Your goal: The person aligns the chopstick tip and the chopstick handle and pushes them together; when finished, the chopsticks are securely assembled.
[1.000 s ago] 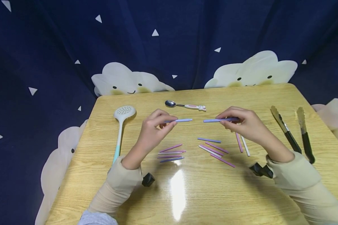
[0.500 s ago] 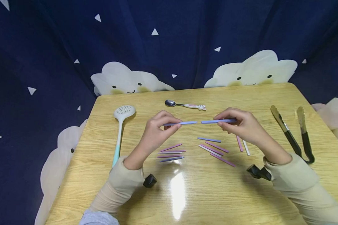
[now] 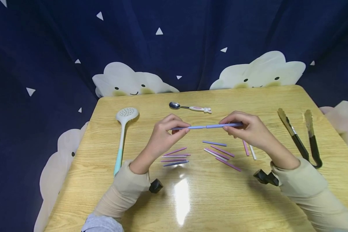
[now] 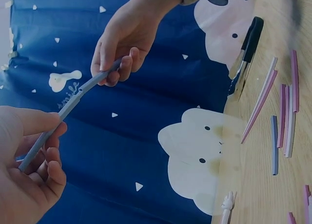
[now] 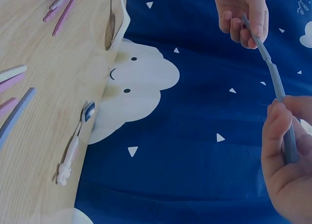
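Two blue sticks meet endwise — the left grip pinches one, the right grip the other. A spoon lies beyond both grips.

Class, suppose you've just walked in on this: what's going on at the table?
A person's left hand pinches a blue stick, and the right hand holds a second blue stick. The two are lined up end to end above the table, their ends meeting or nearly so; whether they are joined is hard to tell. Loose sticks in pink, white and blue lie below, with a spoon beyond the hands.
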A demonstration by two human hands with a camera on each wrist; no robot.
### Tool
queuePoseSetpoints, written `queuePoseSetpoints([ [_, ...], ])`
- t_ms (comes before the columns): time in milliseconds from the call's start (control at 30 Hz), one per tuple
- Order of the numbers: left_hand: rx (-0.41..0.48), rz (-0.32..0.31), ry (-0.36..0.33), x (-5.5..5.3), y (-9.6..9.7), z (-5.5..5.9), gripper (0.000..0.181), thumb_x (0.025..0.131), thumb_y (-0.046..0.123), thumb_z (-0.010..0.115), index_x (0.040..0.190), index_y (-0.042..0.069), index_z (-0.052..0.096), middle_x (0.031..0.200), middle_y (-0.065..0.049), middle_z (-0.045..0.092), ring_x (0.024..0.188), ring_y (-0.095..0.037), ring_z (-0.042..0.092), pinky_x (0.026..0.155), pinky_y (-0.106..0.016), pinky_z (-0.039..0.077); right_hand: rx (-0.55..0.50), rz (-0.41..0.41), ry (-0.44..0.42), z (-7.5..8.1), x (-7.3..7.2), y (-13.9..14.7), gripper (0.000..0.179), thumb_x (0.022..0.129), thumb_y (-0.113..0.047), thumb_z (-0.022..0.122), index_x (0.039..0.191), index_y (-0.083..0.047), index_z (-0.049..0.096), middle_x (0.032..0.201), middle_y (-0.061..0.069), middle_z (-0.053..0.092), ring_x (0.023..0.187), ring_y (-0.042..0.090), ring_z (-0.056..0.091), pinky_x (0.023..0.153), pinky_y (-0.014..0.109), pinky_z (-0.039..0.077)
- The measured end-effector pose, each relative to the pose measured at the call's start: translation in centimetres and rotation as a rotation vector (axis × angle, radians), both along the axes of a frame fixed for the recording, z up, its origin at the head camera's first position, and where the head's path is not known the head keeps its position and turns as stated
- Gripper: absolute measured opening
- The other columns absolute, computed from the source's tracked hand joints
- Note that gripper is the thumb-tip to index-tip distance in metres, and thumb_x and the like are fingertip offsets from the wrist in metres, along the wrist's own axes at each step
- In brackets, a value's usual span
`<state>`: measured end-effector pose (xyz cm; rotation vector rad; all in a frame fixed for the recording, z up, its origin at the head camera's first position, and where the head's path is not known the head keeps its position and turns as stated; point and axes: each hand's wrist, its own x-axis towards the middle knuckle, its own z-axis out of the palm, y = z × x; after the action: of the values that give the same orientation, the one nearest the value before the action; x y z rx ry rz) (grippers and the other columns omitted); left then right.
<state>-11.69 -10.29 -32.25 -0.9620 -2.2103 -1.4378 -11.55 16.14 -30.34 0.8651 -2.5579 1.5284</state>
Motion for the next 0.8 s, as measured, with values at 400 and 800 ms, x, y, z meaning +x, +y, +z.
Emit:
queuePoseSetpoints([
  [400, -0.003, 0.003, -0.016, 0.21, -0.04, 0.06, 0.007, 0.078, 0.003, 0.067, 0.084, 0.001, 0.07, 0.079, -0.004, 0.058, 0.063, -0.009, 0.048, 0.055, -0.02, 0.042, -0.02, 0.01, 0.022, -0.08, 0.16, -0.46, 0.011, 0.085, -0.005, 0.06, 0.095, -0.004, 0.065, 0.085, 0.004, 0.059, 0.061, 0.013, 0.054, 0.053, 0.02, 0.046],
  [800, 0.008, -0.008, -0.03, 0.38, 0.27, -0.09, 0.005, 0.077, 0.002, 0.068, 0.082, 0.001, 0.069, 0.079, -0.005, 0.06, 0.067, -0.009, 0.053, 0.059, -0.02, 0.047, -0.1, 0.017, 0.06, -0.54, 0.48, -0.95, 0.009, 0.083, -0.001, 0.06, 0.091, -0.003, 0.065, 0.083, 0.005, 0.06, 0.059, 0.01, 0.055, 0.05, 0.021, 0.047],
])
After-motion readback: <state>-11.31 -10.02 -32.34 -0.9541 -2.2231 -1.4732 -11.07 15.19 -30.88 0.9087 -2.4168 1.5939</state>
